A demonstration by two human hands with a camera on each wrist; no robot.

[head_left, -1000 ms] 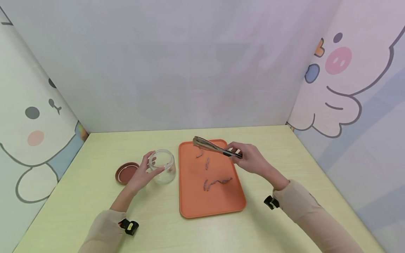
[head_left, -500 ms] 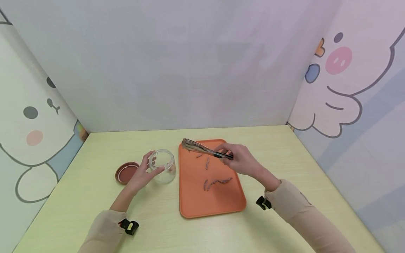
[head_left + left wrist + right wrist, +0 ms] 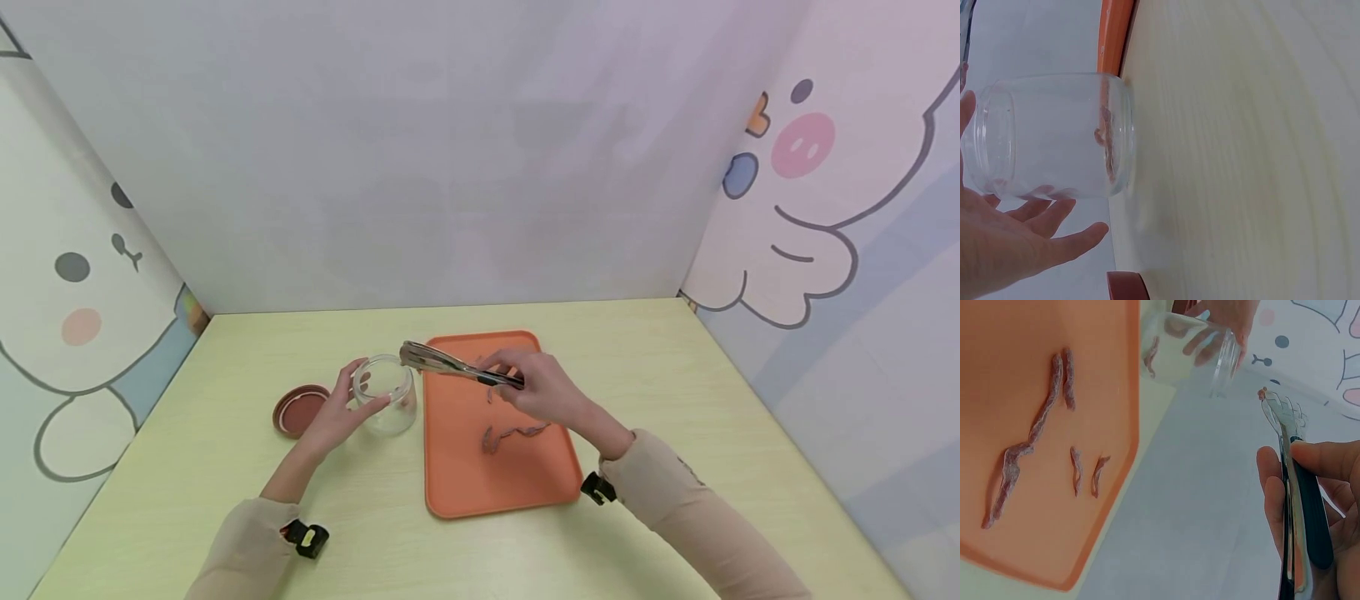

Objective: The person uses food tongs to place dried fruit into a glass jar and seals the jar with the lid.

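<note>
The left hand [image 3: 335, 419] curves round the upper part of a clear glass jar [image 3: 1054, 134], thumb on the near side and fingers on the far side, spread about as wide as the jar's mouth. The jar stands upright on a pale table [image 3: 375, 525], just left of an orange tray [image 3: 457, 479], with at least 1 reddish-brown strip [image 3: 1108, 140] lying at its bottom. The right hand [image 3: 536, 387] holds metal tongs [image 3: 446, 363] with dark grips [image 3: 1313, 515], fingers and thumb pinched narrow round the handles. The tongs point leftward above the tray, their tips near the jar's rim; in the right wrist view a small reddish piece [image 3: 1262, 394] shows at the tips. That view also shows a long, kinked strip [image 3: 1022, 449] on the tray, with 1 shorter strip [image 3: 1069, 378] beside its upper end and 2 small strips [image 3: 1077, 472] nearer the tray's edge. A reddish-brown round lid [image 3: 296, 414] lies on the table left of the jar, partly hidden by the left hand. Each beige sleeve [image 3: 675, 492] ends near a black wrist device [image 3: 600, 488]. Cartoon animals [image 3: 810, 146] decorate the 2 side walls [image 3: 892, 358].
</note>
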